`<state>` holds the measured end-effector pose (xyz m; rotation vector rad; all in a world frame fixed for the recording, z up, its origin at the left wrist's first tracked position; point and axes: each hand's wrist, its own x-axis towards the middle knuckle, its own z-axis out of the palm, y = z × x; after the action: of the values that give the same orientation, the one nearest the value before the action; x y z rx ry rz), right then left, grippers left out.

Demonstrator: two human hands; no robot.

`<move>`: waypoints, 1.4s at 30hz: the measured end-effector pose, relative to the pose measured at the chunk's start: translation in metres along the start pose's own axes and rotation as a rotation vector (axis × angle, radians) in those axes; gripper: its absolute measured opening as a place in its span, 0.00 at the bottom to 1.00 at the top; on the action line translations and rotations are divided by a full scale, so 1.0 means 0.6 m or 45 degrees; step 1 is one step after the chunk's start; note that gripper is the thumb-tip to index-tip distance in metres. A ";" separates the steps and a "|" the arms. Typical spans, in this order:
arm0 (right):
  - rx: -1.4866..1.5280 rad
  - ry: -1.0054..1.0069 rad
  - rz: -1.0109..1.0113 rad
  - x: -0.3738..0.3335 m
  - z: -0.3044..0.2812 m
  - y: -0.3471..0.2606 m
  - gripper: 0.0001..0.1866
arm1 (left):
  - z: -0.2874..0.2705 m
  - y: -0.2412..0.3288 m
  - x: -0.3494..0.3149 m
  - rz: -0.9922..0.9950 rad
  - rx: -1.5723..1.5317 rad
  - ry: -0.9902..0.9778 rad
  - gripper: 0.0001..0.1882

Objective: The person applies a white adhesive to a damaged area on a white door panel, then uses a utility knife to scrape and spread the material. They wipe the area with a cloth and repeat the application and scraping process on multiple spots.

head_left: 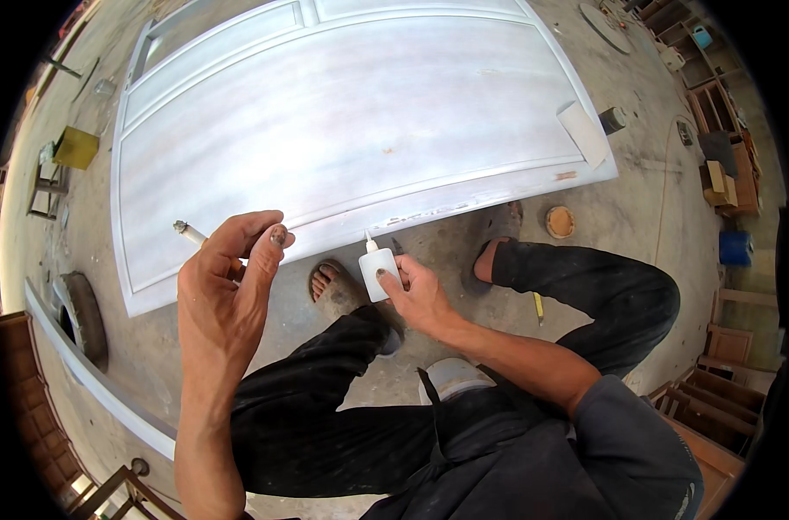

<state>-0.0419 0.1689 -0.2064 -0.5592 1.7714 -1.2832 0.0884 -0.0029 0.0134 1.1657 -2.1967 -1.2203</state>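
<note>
A lit-looking cigarette [192, 233] sticks out between the fingers of my left hand [230, 282], which is raised over the near left edge of a large white panelled board [325, 113]. Thumb and forefinger of that hand are bent toward each other. My right hand [419, 299] is wrapped round a small white squeeze bottle [378, 270] with a narrow nozzle. The nozzle points up at the board's near edge; whether it touches cannot be told. Chipped, rough patches run along this edge, right of the nozzle. A dark pointed blade [397, 245] shows just behind the bottle.
A curled whitish sheet [583, 133] lies on the board's right corner, beside a dark can [614, 120]. On the concrete floor are a round tub of orange-brown paste [560, 222], a yellow strip-like tool [539, 307], a tyre [84, 319], a yellow tin [75, 148] and a blue bucket [735, 249].
</note>
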 end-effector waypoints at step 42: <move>-0.278 -0.196 0.120 -0.024 -0.059 -0.066 0.19 | 0.354 -0.551 -0.080 -0.290 0.130 0.136 0.26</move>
<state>-0.0686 0.1843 -0.1608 -0.6702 1.7969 -0.9624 0.1398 0.0528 -0.3751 1.5208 -2.1135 -1.1132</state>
